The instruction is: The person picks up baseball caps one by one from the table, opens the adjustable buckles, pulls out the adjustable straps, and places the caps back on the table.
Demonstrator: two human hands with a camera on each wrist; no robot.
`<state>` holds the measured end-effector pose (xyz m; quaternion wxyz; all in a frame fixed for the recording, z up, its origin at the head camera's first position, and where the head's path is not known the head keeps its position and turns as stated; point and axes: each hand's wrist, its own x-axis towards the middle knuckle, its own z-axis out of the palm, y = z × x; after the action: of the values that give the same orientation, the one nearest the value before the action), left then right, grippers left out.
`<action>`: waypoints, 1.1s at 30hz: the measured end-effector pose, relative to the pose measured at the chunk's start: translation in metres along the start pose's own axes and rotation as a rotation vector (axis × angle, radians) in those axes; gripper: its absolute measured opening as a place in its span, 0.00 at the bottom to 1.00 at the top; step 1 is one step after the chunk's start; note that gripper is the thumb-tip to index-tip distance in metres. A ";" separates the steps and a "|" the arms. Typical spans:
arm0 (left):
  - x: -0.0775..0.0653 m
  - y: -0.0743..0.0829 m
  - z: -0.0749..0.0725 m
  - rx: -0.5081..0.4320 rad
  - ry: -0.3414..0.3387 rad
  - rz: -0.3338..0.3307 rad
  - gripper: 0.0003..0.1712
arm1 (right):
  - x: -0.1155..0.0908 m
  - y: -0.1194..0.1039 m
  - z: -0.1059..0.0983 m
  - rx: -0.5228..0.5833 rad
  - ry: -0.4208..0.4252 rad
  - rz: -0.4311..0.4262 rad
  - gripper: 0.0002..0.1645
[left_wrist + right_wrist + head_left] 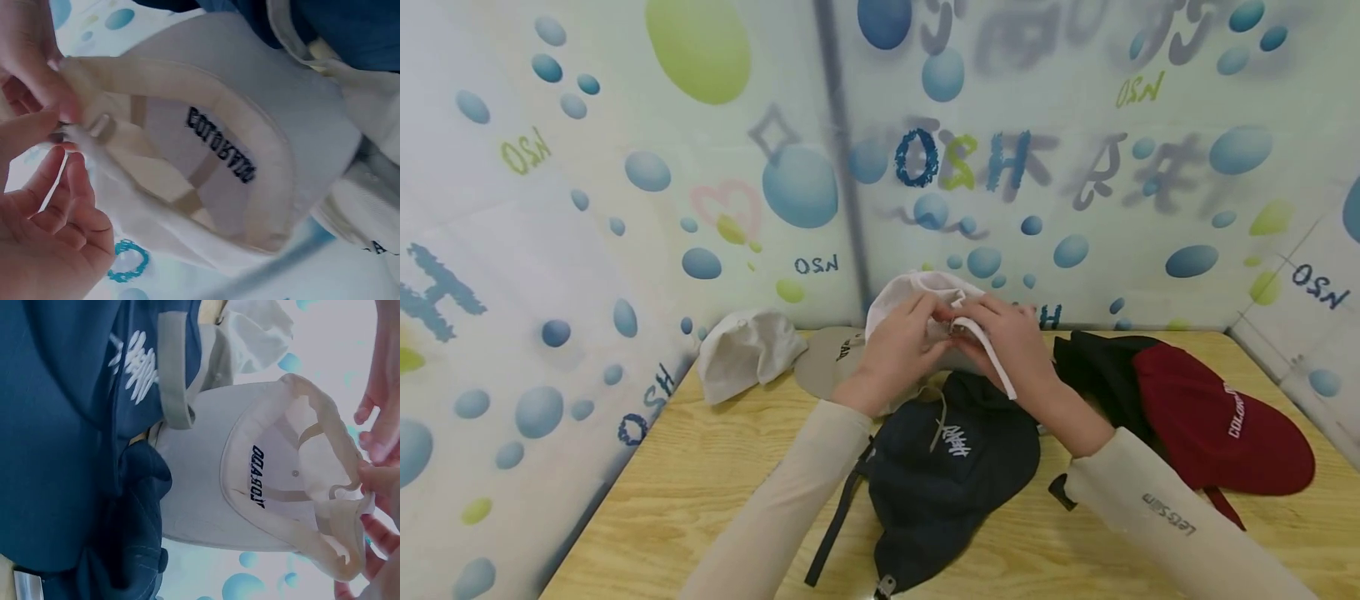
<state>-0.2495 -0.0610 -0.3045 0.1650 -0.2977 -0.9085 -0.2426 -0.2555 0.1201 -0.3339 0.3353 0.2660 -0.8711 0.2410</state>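
Observation:
A white baseball cap [891,302] is held up above the table by both hands, with its hollow inside and dark lettering facing the wrist cameras. My left hand [895,348] pinches the cap's back edge by a small metal buckle [61,130]. Facing it, my right hand [1011,343] pinches the white back strap [988,354], whose loose end hangs downward. The fingertips of both hands nearly meet at the buckle, which they partly hide. Just below lies a navy cap [955,475] with white embroidery, its strap trailing left.
On the left of the wooden table [662,508] rests an off-white cap [745,354]. Beside it, a beige cap [827,358] lies partly behind the left hand. At right, a maroon cap [1225,425] overlaps a black cap [1105,367]. A printed wall covering [1075,208] stands behind.

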 end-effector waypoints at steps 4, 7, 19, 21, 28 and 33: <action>-0.002 -0.008 0.002 0.041 -0.018 0.005 0.16 | 0.001 -0.001 -0.001 0.132 0.009 0.019 0.19; -0.002 -0.012 0.005 0.058 -0.016 0.001 0.16 | 0.002 -0.002 -0.002 0.212 -0.009 0.042 0.17; -0.004 -0.018 0.010 0.074 0.015 0.030 0.17 | -0.002 0.002 -0.007 0.405 -0.029 0.173 0.16; -0.004 -0.020 0.010 0.073 0.019 0.019 0.17 | -0.003 0.004 -0.007 0.433 -0.005 0.159 0.15; -0.006 -0.024 0.006 0.093 0.067 -0.017 0.15 | -0.005 0.009 -0.008 0.573 0.012 0.153 0.14; -0.006 -0.022 0.003 0.113 0.051 0.006 0.14 | -0.005 0.008 -0.009 0.571 0.005 0.168 0.14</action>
<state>-0.2592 -0.0777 -0.3169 0.2053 -0.2842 -0.9153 -0.1980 -0.2534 0.1330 -0.3331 0.2279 0.2761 -0.7862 0.5037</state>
